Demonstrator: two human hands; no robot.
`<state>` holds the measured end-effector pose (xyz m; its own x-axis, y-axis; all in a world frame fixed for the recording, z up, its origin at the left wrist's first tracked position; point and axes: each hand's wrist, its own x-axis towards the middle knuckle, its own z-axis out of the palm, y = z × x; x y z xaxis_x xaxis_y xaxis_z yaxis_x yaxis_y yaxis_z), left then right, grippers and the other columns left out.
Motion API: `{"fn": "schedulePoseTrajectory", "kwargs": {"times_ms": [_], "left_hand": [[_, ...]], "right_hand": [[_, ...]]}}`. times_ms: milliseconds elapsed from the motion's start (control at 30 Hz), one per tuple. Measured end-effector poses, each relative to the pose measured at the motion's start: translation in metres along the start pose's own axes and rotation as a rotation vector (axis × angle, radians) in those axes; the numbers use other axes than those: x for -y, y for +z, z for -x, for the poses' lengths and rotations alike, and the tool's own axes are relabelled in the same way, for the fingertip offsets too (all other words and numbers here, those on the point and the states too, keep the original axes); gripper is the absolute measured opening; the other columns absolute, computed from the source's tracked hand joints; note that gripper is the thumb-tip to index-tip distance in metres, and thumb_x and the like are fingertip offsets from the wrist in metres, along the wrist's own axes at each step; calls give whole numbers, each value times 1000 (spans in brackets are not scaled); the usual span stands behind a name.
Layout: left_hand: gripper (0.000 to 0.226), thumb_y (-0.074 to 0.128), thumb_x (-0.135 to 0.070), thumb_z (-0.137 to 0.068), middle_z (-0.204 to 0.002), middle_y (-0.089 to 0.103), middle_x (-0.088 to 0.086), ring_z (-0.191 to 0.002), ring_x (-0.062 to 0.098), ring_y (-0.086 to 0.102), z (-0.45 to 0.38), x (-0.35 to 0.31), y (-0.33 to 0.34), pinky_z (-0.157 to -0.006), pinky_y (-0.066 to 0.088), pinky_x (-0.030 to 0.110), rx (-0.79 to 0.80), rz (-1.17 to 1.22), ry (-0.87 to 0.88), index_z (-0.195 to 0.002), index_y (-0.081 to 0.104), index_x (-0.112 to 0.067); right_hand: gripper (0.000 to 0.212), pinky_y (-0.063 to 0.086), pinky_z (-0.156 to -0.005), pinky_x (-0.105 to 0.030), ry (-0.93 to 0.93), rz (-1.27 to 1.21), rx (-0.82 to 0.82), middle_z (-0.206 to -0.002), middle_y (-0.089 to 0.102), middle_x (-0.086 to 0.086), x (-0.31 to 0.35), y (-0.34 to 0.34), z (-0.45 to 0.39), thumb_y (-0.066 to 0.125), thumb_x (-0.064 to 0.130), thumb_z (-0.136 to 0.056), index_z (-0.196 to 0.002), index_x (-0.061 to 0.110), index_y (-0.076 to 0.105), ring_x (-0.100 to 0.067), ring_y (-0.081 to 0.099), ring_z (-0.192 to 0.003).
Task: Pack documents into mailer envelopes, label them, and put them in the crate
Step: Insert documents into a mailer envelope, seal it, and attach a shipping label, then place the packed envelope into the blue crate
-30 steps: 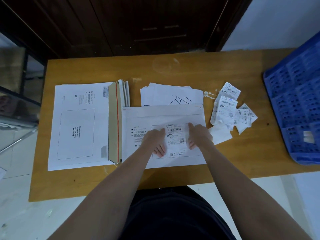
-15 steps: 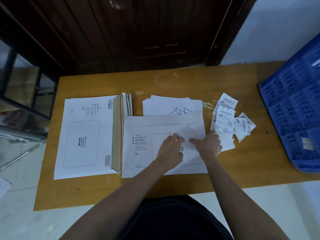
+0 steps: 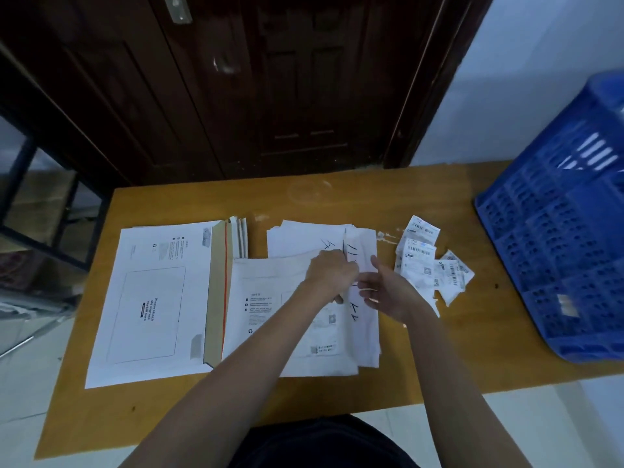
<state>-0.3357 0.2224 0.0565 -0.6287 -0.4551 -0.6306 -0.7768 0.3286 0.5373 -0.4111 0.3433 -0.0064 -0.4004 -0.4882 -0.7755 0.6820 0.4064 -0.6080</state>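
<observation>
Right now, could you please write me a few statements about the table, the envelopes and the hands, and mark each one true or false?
1. The blue crate stands at the right end of the table. True.
2. The loose labels lie left of the envelope stack. False: they lie between the middle mailer envelope and the crate; the envelope stack is at the left.
3. The left hand is at a handwritten sheet over the middle mailer envelope. True.
4. The right hand is reaching into the crate. False: it is beside the left hand, at that sheet.
5. The middle mailer envelope already bears a stuck-on label. True.
</observation>
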Motion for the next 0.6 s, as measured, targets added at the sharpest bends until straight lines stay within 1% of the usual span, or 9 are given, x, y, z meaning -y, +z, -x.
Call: {"fn": "schedulePoseTrajectory", "kwargs": {"times_ms": [67, 167, 267, 300, 333, 400, 433, 533, 600], "left_hand": [[24, 40, -16, -85, -64, 64, 12, -45, 27, 66, 13, -10, -20, -42, 48, 22, -41, 11, 42, -78, 58, -2], [26, 39, -19, -88, -64, 62, 10, -40, 23, 64, 34, -25, -50, -42, 46, 21, -121, -90, 118, -77, 57, -3], [26, 40, -18, -88, -47, 58, 4, -37, 17, 62, 55, -36, -82, -43, 42, 21, -180, -135, 154, -69, 52, -6], [26, 40, -19, -88, -41, 57, 2, -35, 16, 61, 61, -39, -94, -43, 42, 21, -198, -119, 165, -68, 53, -7], [26, 41, -19, -88, -42, 58, 2, -36, 16, 61, 68, -41, -106, -42, 43, 21, -213, -96, 182, -70, 55, -7], [26, 41, -21, -89, -58, 65, 7, -40, 19, 64, 82, -42, -131, -41, 48, 22, -219, -3, 215, -79, 59, -5], [24, 41, -21, -90, -66, 66, 9, -43, 20, 66, 88, -41, -143, -41, 50, 23, -206, 73, 219, -83, 59, -6], [12, 45, -17, -88, -76, 69, 6, -53, 16, 69, 94, -28, -173, -41, 48, 19, -171, 285, 224, -86, 57, -14], [17, 46, -15, -87, -79, 72, -4, -65, 10, 70, 94, -8, -188, -51, 50, 18, -130, 335, 268, -92, 61, -20]], "right_hand": [[47, 42, -68, -25, 20, 83, -77, -72, 65, 1, 3, 6, -4, 46, 47, -97, -84, 13, 75, -13, 63, -69], [33, 44, -75, -29, 22, 197, -144, -86, 67, -5, 4, 21, -11, 55, 39, -94, -98, 8, 65, -16, 66, -77], [42, 48, -92, -37, 49, 286, -60, -93, 66, -7, 5, 46, -18, 57, 46, -92, -104, 6, 62, -19, 64, -81], [49, 48, -93, -38, 61, 306, -28, -95, 66, -8, 5, 55, -19, 56, 52, -90, -106, 6, 62, -20, 64, -82], [55, 50, -90, -37, 77, 317, 1, -96, 65, -9, 5, 64, -20, 53, 58, -89, -106, 7, 62, -21, 63, -83], [65, 50, -82, -34, 111, 303, 66, -97, 64, -10, 4, 80, -20, 42, 68, -88, -108, 8, 60, -22, 61, -84], [69, 49, -83, -34, 124, 290, 100, -100, 63, -10, 3, 86, -20, 35, 71, -88, -111, 10, 59, -23, 62, -88], [77, 49, -91, -39, 146, 210, 161, -116, 62, -9, 2, 95, -21, 24, 76, -87, -123, 16, 55, -26, 59, -110], [75, 45, -100, -43, 140, 86, 179, -122, 61, -9, 2, 93, -21, 26, 74, -88, -124, 15, 53, -26, 56, -116]]}}
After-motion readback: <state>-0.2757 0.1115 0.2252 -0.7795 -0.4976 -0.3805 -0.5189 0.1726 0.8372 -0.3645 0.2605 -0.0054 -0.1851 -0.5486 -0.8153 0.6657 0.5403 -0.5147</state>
